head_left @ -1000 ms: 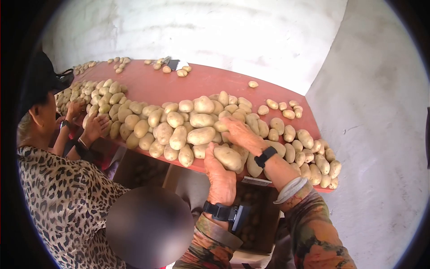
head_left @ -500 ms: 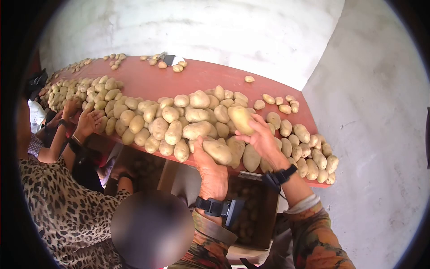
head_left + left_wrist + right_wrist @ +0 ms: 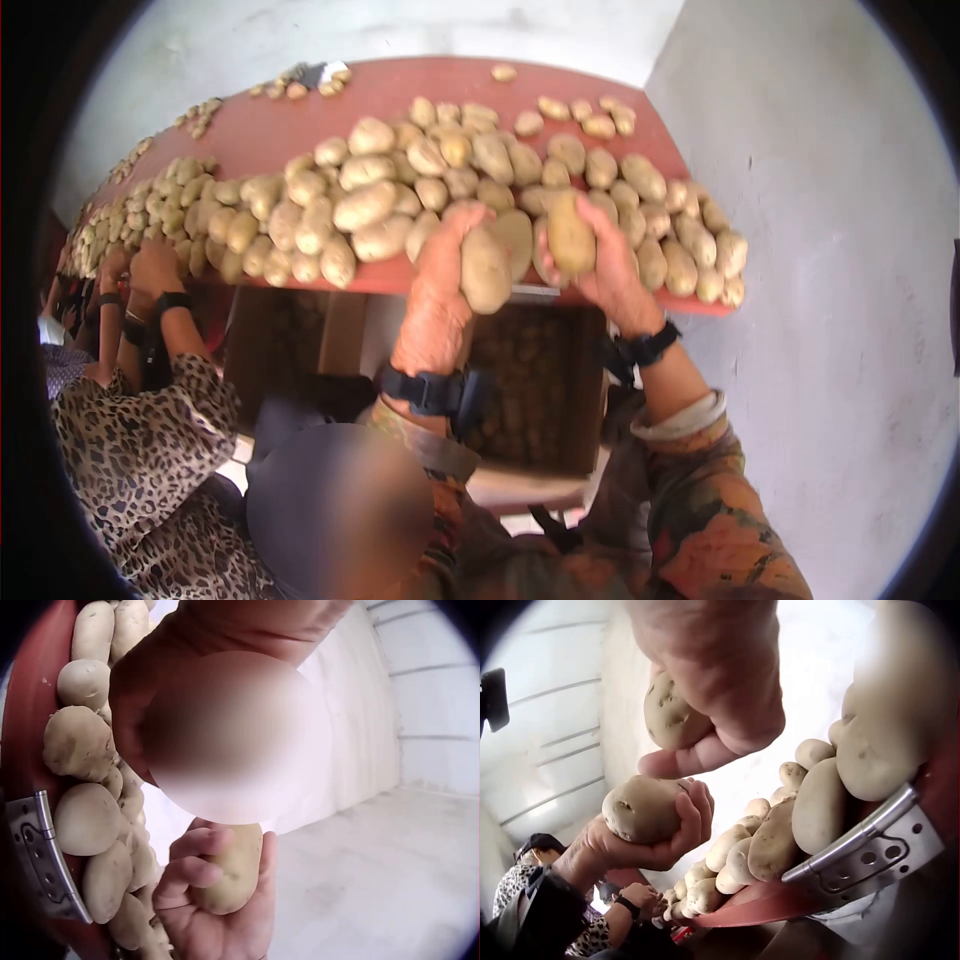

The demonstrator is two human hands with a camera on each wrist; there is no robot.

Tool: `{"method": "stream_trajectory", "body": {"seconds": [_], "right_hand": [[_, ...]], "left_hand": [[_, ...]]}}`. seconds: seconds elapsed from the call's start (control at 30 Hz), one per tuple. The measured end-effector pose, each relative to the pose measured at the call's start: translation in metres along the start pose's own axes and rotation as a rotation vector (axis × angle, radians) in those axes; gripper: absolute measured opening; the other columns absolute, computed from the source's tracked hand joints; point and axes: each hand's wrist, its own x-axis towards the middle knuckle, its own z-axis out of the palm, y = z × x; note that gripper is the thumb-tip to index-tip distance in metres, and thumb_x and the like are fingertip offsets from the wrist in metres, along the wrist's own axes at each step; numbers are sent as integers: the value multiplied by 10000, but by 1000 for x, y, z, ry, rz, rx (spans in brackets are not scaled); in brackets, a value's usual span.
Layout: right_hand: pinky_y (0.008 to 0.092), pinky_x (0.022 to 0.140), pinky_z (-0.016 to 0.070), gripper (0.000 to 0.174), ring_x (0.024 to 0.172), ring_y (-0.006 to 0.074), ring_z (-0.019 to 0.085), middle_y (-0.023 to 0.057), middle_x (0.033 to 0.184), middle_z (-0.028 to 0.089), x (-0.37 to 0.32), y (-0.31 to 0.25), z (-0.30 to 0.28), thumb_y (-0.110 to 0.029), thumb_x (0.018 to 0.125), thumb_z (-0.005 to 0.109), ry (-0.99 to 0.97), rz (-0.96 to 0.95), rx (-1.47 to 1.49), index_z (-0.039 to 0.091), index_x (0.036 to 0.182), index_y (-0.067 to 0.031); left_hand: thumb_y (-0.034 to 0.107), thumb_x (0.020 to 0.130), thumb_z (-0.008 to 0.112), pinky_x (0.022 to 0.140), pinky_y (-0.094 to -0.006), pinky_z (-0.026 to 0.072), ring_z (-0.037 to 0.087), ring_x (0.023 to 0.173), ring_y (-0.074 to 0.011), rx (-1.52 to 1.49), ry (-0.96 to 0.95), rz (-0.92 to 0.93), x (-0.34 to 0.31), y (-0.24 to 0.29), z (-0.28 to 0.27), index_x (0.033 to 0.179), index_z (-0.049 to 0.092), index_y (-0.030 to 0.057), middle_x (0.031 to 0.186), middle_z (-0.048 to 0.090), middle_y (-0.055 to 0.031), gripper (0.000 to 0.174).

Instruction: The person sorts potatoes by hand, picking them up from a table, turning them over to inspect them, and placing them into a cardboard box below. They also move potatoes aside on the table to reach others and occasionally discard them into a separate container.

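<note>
Both hands are full here. The left hand (image 3: 438, 290) has its fingers curled round a big potato (image 3: 486, 270), which it holds upright. The right hand (image 3: 612, 275) grips a second potato (image 3: 570, 235) the same way, with the thumb on one side and the fingers wrapped round the other. You get a nice view of that from the right wrist cam.

Neither spud is on the red table (image 3: 300, 125). They're both lifted just off its near edge, close beside each other but not quite touching as far as I can tell. They hang right over the open box (image 3: 592, 420) that sits under that edge, and the box has more potatoes in it.

The main pile (image 3: 370, 200) runs along the whole near edge of the table, heaped from the left end to the near right corner. A few small ones (image 3: 300, 85) sit by the far edge. There's a metal hinge (image 3: 859, 851) bolted on the table's edge next to the hands.

Over at the left end, another person in a leopard-print sleeve (image 3: 140, 440) has a hand (image 3: 152, 270) up at the pile too.
</note>
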Motion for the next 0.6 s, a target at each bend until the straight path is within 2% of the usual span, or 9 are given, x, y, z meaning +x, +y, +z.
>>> {"method": "stream_trajectory", "body": {"seconds": [0.07,0.17,0.27,0.37,0.47,0.53,0.6], "right_hand": [[315,458,447,454,611,218,598,126,823,603,-1,-4,-2,-432,927,458,-28,-93,-43,484,1155,-40],[306,441,433,447,605,221,596,127,819,608,-2,-11,-10,-428,931,453,16,-111,-66,479,1138,-33],[304,453,478,444,629,213,613,138,841,604,-8,-14,-17,-424,929,472,-22,-71,-109,474,1154,-41],[352,516,536,383,679,242,642,149,862,618,-11,-16,-20,-365,920,509,-8,-65,-191,500,1062,-10],[348,518,538,369,679,241,642,146,863,619,-15,-19,-24,-356,917,517,-25,-76,-242,502,1055,-14],[340,517,537,366,682,236,643,139,856,620,-16,-22,-28,-361,912,528,9,-73,-232,513,1036,-17],[327,518,535,375,682,228,641,132,850,621,-17,-25,-33,-377,905,539,77,-78,-229,522,1017,-19]], "left_hand": [[332,827,641,557,-370,536,629,712,-243,44,-31,-54,0,-7,3,955,586,61,863,599,-115,305],[301,815,669,588,-352,547,623,729,-233,116,-123,-126,-1,-9,10,990,581,40,890,592,-111,327],[311,817,669,595,-333,548,626,733,-220,199,-169,-162,2,-12,15,989,580,35,878,595,-107,337],[321,813,676,589,-310,542,631,734,-202,240,-187,-176,6,-15,17,1008,581,26,866,604,-100,366],[316,815,676,607,-299,539,634,746,-196,272,-237,-196,3,-13,19,1008,595,23,871,615,-98,359],[308,829,665,641,-299,541,636,755,-196,446,-311,-187,2,-9,20,984,603,20,878,625,-101,333],[297,853,643,662,-301,542,640,763,-199,465,-367,-227,-1,-11,22,981,606,16,884,634,-102,311]]}}
